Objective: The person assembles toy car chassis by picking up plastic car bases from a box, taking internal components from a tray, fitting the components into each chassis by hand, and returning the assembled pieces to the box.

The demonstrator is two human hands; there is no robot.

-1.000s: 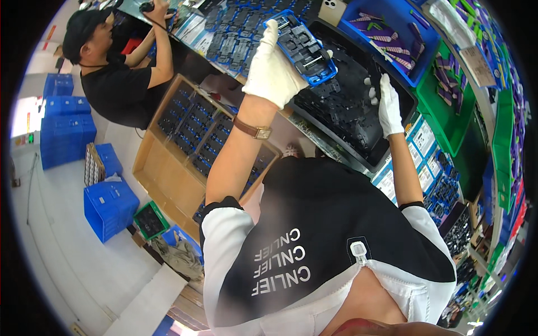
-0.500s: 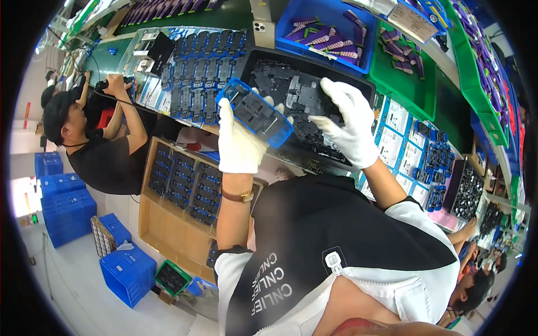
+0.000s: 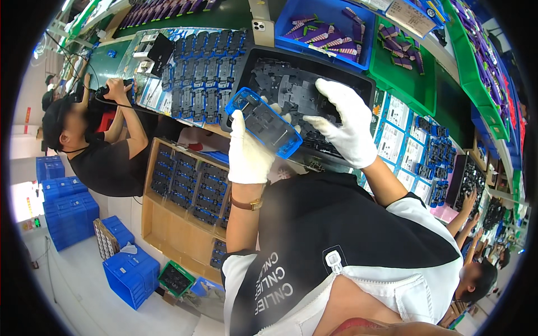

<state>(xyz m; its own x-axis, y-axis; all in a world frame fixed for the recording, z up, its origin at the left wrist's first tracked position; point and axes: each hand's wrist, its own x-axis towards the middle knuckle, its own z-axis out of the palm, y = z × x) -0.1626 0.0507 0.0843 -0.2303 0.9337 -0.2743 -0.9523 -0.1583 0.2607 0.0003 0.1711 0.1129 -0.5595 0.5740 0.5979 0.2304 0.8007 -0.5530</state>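
My left hand (image 3: 250, 151), in a white glove, grips a blue toy-car body (image 3: 264, 122) with a black underside, tilted over the near side of a black bin (image 3: 364, 84). The thumb lies along the near left edge of the body, and fingertips show behind its far edge. Flat black plastic parts (image 3: 291, 89) fill the bin. Also gloved in white, my right hand (image 3: 350, 126) hovers over the bin's right part. Its thumb and fingers are apart, with nothing visible between them.
Rows of blue-and-black car bodies (image 3: 204, 73) cover the table at left; more (image 3: 434, 162) stand at right. Behind are a blue bin (image 3: 286, 42) and a green bin (image 3: 428, 103) of purple parts. A cardboard box (image 3: 174, 235) stands at lower left; a co-worker (image 3: 103, 145) sits beyond.
My left hand and the blue car body have shifted slightly right and toward me. My right hand has moved only a little, with its fingers still apart.
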